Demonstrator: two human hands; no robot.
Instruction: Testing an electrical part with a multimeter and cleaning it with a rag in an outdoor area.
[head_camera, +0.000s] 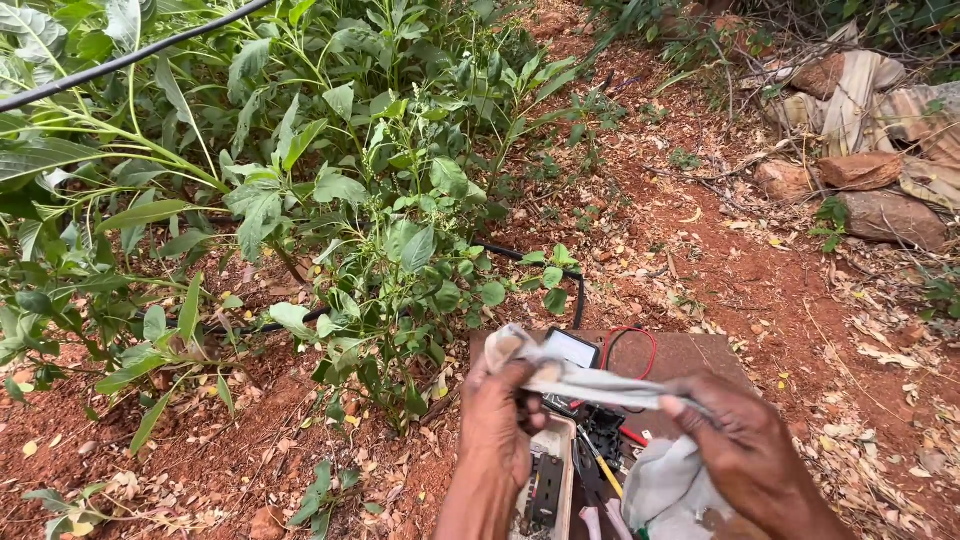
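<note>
My left hand (497, 420) and my right hand (745, 450) both grip a pale grey cloth (600, 385), pulled taut between them; its loose end (665, 490) hangs down under my right hand. Below the cloth lie a small meter with a dark screen (572, 348), a red wire loop (640, 345), a cream-coloured switch box (548, 480) and a yellow-handled tool (603, 470), all on a brown board (700, 355) on the ground.
Leafy green plants (330, 200) fill the left and centre. A black hose (540, 262) runs over the red soil beside them, another (120, 60) crosses the top left. Stones and dry husks (870, 170) sit at the upper right; dry leaves litter the soil.
</note>
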